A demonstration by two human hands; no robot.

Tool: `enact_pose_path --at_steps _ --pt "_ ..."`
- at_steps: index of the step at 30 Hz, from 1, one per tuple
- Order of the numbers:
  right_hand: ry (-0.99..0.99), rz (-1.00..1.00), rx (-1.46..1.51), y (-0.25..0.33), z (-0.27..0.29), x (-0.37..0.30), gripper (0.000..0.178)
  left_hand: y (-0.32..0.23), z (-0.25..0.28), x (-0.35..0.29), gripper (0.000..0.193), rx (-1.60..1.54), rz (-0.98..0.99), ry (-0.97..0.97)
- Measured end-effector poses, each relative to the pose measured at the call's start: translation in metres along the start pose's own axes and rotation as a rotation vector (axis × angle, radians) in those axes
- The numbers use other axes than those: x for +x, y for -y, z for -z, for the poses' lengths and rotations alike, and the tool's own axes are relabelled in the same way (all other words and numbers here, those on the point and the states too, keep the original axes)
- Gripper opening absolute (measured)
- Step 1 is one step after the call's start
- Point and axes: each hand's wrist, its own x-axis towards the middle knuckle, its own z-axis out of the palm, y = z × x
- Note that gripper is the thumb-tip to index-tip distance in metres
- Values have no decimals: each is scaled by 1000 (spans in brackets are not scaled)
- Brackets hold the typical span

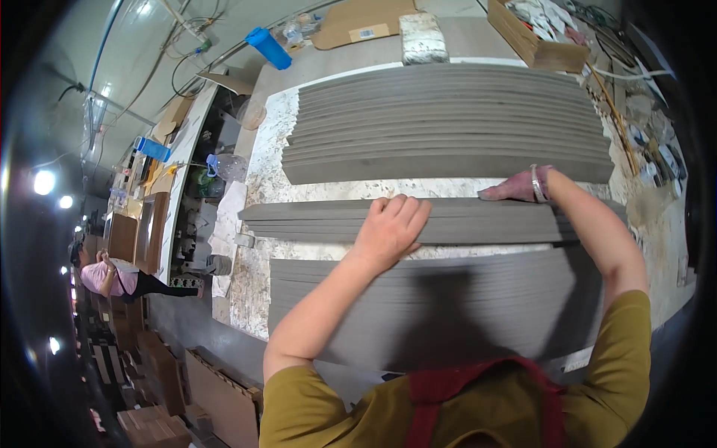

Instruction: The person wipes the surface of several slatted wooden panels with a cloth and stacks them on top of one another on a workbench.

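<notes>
A narrow bundle of long grey strips (314,222) lies crosswise in front of me on a stained white work surface (258,295). My left hand (392,228) is bare, its fingers curled over the bundle near the middle. Farther right, my right hand (523,187) grips the bundle's far edge; it looks purplish, as if gloved, with a pale band at the wrist. Some of its fingers are hidden. Beyond the bundle a wide row of overlapping grey strips (448,119) is spread out. Nearer to me lies another broad layer of grey strips (343,299), partly in my shadow.
At the back stand a blue bottle (269,48), a flat piece of cardboard (358,22), a stained white block (423,41) and an open cardboard box (534,37). Tools and scraps (657,153) crowd the right edge. Another person (112,276) stands far left.
</notes>
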Motion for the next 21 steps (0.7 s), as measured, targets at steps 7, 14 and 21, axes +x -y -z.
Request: enact_pose_path --at_steps 7,14,21 --pt "240 273 -231 42 9 38 86 13 -28 -14 40 277 -24 -199" --pt "-617 518 -985 54 -52 23 86 43 -55 0 80 38 111 34" --pt "-998 669 -948 -15 -71 21 72 59 -71 4 86 -223 152 54"
